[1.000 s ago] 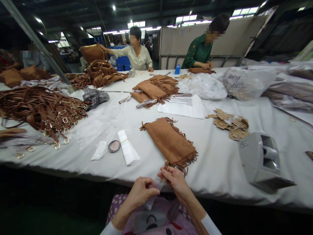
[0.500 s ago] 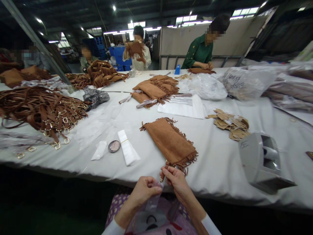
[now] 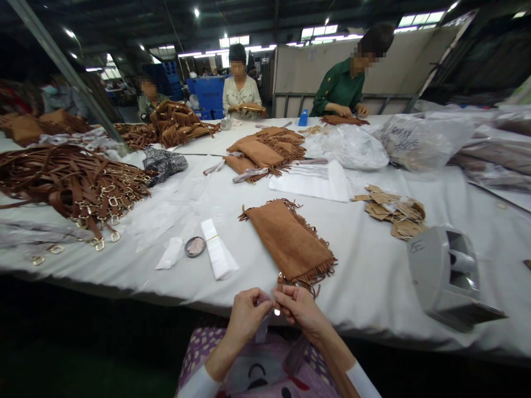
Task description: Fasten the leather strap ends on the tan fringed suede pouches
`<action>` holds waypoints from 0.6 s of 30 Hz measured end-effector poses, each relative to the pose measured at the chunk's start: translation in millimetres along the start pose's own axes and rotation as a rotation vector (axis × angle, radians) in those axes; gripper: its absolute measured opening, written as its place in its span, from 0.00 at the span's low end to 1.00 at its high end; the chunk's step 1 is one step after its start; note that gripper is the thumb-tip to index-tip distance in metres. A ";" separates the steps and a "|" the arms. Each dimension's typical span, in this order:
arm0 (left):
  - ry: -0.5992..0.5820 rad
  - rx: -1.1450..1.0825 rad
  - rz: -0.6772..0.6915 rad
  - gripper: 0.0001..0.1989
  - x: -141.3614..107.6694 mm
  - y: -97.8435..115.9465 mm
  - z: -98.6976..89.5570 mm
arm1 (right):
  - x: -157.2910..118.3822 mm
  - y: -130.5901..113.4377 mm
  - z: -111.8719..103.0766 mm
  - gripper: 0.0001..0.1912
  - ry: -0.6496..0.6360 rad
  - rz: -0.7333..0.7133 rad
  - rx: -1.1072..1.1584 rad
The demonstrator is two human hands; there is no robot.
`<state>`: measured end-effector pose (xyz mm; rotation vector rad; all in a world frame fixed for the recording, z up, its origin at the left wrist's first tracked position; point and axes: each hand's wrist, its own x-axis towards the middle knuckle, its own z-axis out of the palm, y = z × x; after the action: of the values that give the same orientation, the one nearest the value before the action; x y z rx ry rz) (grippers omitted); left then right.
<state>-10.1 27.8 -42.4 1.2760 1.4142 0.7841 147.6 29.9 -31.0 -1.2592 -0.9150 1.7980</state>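
Observation:
A brown suede pouch [image 3: 290,240] with fringed edges lies flat on the white-covered table in front of me. Its short leather wrist strap [image 3: 280,283] with gold hardware hangs from the near corner toward me. My right hand [image 3: 305,312] is closed, pinching the strap between thumb and fingers. Close beside it, my left hand [image 3: 249,312] is closed on a thin clear plastic sleeve [image 3: 262,330], which dangles over my lap. The fingertips of both hands nearly meet, partly hiding the strap's end, where a shiny metal bit shows.
Left of the pouch are a folded white stack [image 3: 218,251] and a small round dish [image 3: 194,246]. Brown straps [image 3: 62,182] are heaped far left. Kraft tags [image 3: 394,210] and a grey tape dispenser [image 3: 442,276] stand right. More pouches [image 3: 265,149] lie behind. Co-workers stand across the table.
My left hand has risen slightly, its fingers coming up against the strap's end beside my right hand. Across the table, a co-worker in a light shirt has lowered a brown pouch.

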 end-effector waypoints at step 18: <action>-0.173 -0.097 -0.170 0.09 -10.0 -15.4 -21.2 | -1.3 -7.2 -1.8 0.17 0.053 -0.044 0.207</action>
<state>-35.7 18.2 -48.7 1.1060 1.3101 0.6051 150.9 32.3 -24.7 -1.1415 -0.7016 1.7668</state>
